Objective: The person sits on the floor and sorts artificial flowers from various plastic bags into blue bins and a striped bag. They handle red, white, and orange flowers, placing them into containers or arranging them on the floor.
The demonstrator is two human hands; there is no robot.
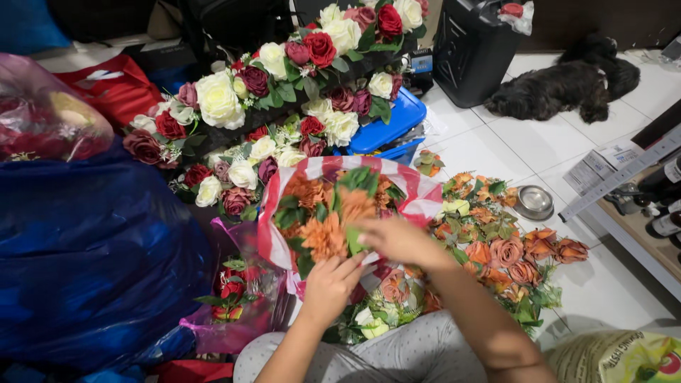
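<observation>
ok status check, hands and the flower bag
Left hand gripping the rim of the red-and-white striped bag. Right hand reaching in, on the orange flowers. Nothing in the way.

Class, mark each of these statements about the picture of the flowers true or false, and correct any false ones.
1. Both hands are in the red-and-white striped bag of orange flowers. True: the left hand and right hand touch the flowers.
2. A black dog lies on the tiled floor. True.
3. The metal bowl sits on the blue crate. False: it is on the floor.
4. The roses at the back are all orange. False: they are white, red and maroon.
</observation>
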